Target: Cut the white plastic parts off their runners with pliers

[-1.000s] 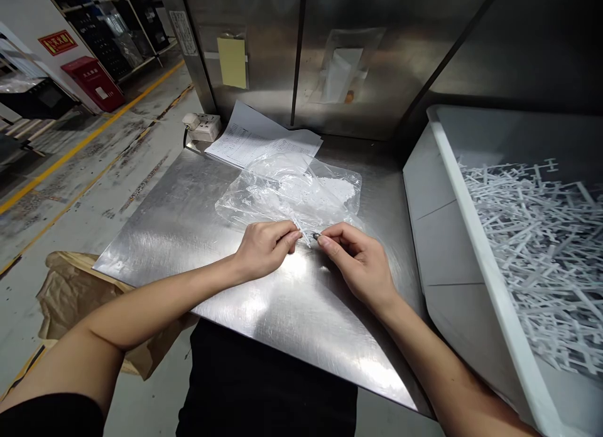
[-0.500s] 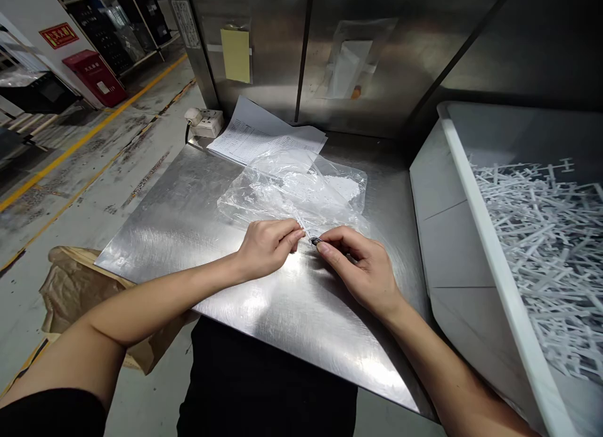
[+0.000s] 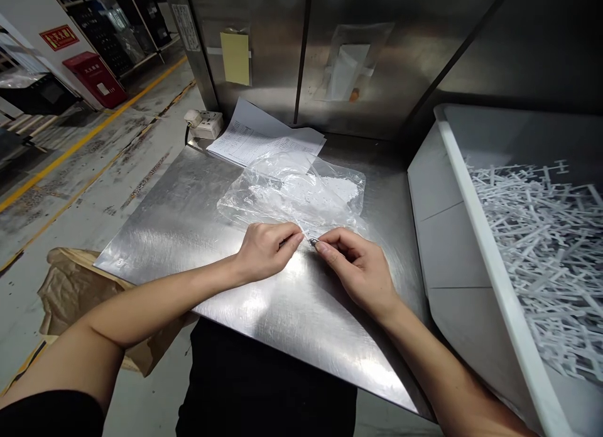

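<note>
Small dark part (image 3: 313, 242), centre of frame: pinched at the fingertips of the right hand (image 3: 360, 270), right at the near edge of the clear plastic bag (image 3: 294, 195). Too small to say what it is. It sits just above the steel table (image 3: 188, 217), probably so it can't drop far if it slips.

Right hand: fingers curled in, thumb and forefinger closed on the part, the rest tucked under. Heel of the hand looks rested on the table, likely for steadiness on fine work.

Left hand (image 3: 266, 248): loosely curled, fingertips pressed together at the bag's near edge, almost touching the right fingertips. Looks like it grips the film or something thin there; can't tell which. Reads as bracing the bag while the other hand works.

Bag lies crumpled on the table just above both hands, with white bits inside, mouth apparently toward the person, which keeps it in easy reach.

Further out:
- printed papers (image 3: 264, 142) behind the bag, upper centre, partly under it
- white power socket (image 3: 205, 123) at the table's far left corner
- yellow note (image 3: 235, 57) and a hung plastic sleeve (image 3: 348, 63) on the steel back panel
- white bin (image 3: 475, 236) at right, tilted toward the table, full of white plastic sprue pieces (image 3: 541, 236)
- brown paper sack (image 3: 75, 286) on the floor, lower left
</note>
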The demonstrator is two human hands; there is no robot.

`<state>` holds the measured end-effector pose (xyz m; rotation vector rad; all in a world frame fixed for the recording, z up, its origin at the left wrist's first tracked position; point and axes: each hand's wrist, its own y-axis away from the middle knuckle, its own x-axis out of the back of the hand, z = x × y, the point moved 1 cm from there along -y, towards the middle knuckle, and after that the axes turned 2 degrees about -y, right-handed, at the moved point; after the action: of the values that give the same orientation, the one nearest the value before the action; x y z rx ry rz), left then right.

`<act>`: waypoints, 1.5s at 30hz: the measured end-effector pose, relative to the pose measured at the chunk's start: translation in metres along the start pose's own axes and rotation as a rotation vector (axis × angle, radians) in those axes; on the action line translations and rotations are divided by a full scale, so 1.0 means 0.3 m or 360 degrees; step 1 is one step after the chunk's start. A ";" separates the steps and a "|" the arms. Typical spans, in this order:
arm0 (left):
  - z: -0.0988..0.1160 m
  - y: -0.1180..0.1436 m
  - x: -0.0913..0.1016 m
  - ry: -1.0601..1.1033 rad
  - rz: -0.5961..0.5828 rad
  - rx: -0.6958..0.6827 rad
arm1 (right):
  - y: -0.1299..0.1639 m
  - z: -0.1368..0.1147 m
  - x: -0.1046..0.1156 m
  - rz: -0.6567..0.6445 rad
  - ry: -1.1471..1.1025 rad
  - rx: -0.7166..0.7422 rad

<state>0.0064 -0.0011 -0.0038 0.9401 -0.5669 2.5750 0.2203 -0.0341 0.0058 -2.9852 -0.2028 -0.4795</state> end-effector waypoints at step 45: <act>-0.020 -0.046 0.086 0.0031 0.0434 -0.0418 | -0.020 0.015 0.014 0.0400 0.0124 0.0413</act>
<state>-0.0092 0.0182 0.0126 0.7941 -1.0636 2.6482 0.2246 -0.0272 0.0034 -2.6830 0.1087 -0.4957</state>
